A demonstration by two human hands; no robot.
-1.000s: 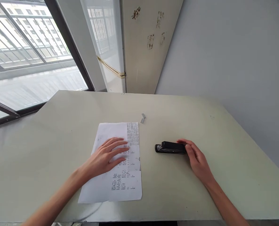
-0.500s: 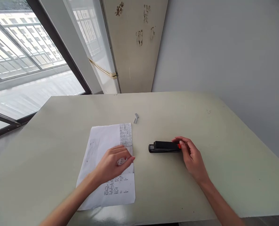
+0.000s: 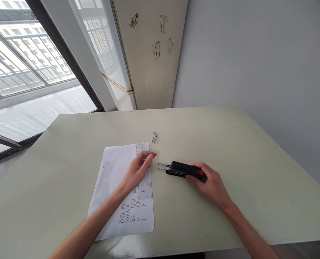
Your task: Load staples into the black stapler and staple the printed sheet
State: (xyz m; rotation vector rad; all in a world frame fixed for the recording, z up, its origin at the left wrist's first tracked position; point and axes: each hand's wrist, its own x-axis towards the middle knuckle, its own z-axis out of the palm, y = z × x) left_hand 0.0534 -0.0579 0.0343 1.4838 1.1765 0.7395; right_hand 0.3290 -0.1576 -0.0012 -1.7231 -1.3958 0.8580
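My right hand [image 3: 207, 180] is wrapped round the rear of a black stapler [image 3: 183, 167] with a red button at its back end. A silvery metal tray [image 3: 162, 167] sticks out of the stapler's front, pointing left. Over the upper right part of a printed paper sheet [image 3: 116, 162] is my left hand [image 3: 140, 165], its fingers stretched to the right and apart from the stapler. Nothing shows in that hand. Two short grey strips of staples [image 3: 154, 137] lie beyond the sheet's upper right corner.
The pale table [image 3: 216, 136] carries all of these things. Behind it stand a stained cream panel [image 3: 149, 72] and a grey wall [image 3: 243, 54]. A dark-framed window [image 3: 65, 54] is on the left.
The metal tray has slid out of the stapler's front. My right hand has gone from touching its back end to gripping it, and the stapler is tilted. My left hand has moved up.
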